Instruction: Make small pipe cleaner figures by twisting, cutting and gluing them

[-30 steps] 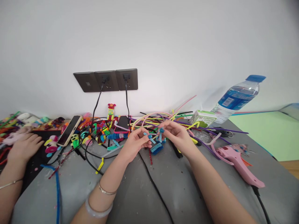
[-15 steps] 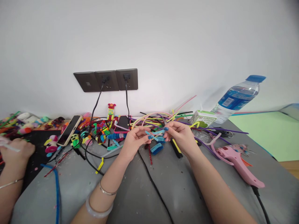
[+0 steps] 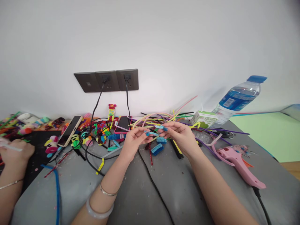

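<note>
1. Left hand [image 3: 132,143]: thumb and index finger pinched on the lower pale blue strip [image 3: 152,133]; other fingers curled.
2. Right hand [image 3: 182,136]: thumb and index finger closed on the upper pale blue strip [image 3: 159,127]; other fingers bent behind.
3. Strip positions: between the hands, above the grey table [image 3: 131,197]; upper one at about 1 o'clock from the lower. Whether they join is hidden by the fingers.
4. Clock readings below are taken from the point between the hands.
5. 6 o'clock, near: folded blue pieces [image 3: 157,149] on the table.
6. 4 o'clock, near: black-and-yellow tool [image 3: 177,150], partly covered by the right hand.
7. Between 3 and 4 o'clock: pink glue gun [image 3: 242,167], lying on its side.
8. Between 2 and 3 o'clock: green-and-white box [image 3: 204,119]; beyond it, tilted bottle [image 3: 236,100], blue cap.
9. 10 o'clock: small red-and-yellow figure [image 3: 112,112], upright by the wall.
10. 9 o'clock: tan-edged phone [image 3: 69,131]; farther out, another person's hand [image 3: 17,152] holding a whitish strip [image 3: 11,147].
</note>
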Demonstrator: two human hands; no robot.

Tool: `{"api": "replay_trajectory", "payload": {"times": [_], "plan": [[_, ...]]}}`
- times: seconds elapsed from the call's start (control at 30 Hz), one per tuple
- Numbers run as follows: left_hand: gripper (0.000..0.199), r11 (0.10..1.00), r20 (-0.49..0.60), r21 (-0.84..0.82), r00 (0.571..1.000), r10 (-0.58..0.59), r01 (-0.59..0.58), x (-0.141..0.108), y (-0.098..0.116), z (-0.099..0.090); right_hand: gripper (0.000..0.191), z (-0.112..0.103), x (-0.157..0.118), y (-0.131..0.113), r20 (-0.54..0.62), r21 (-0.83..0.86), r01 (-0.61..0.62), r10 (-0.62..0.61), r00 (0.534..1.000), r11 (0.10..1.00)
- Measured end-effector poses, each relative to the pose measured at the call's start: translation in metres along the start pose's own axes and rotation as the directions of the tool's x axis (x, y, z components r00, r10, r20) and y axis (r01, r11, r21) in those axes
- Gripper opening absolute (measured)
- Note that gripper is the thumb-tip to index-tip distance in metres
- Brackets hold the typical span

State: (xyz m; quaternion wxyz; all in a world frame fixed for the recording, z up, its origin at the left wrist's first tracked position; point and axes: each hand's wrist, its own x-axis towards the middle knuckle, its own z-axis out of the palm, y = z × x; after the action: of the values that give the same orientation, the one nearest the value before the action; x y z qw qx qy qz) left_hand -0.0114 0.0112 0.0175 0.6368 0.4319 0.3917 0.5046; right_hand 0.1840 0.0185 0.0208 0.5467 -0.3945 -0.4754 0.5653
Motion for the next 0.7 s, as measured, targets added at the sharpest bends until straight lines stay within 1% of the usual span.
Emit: {"api": "replay_trajectory", "payload": {"times": [0.1,0.17,0.23,0.37,0.5,0.7], "plan": [[0.036,1.0,-0.02,-0.004,1.0,0.0,0.0,0.001,0.0,0.0,0.029,-0.001,0.001,0.002,-0.028,-0.079,0.061,-0.063,0.998,0.995],[0.037,1.0,-0.017,-0.004,1.0,-0.007,0.007,0.001,0.001,0.001,0.026,0.0,0.001,0.002,-0.003,-0.137,0.097,-0.099,0.995,0.986],[0.038,1.0,-0.011,-0.008,1.0,-0.015,0.015,0.0,0.001,0.001,0.025,0.002,0.0,0.001,0.046,-0.186,0.121,-0.114,0.992,0.975],[0.042,0.999,-0.023,-0.031,0.999,-0.04,0.039,0.0,0.001,0.003,0.024,0.007,-0.002,-0.001,0.12,-0.249,0.118,-0.09,0.989,0.961],[0.042,0.998,-0.029,-0.031,0.998,-0.049,0.048,0.0,0.002,0.004,0.023,0.009,-0.003,-0.001,0.127,-0.263,0.112,-0.081,0.989,0.958],[0.042,1.0,-0.053,-0.018,0.998,-0.023,0.022,0.001,0.0,0.003,0.022,0.013,-0.004,-0.002,0.167,-0.268,0.115,-0.071,0.983,0.956]]}}
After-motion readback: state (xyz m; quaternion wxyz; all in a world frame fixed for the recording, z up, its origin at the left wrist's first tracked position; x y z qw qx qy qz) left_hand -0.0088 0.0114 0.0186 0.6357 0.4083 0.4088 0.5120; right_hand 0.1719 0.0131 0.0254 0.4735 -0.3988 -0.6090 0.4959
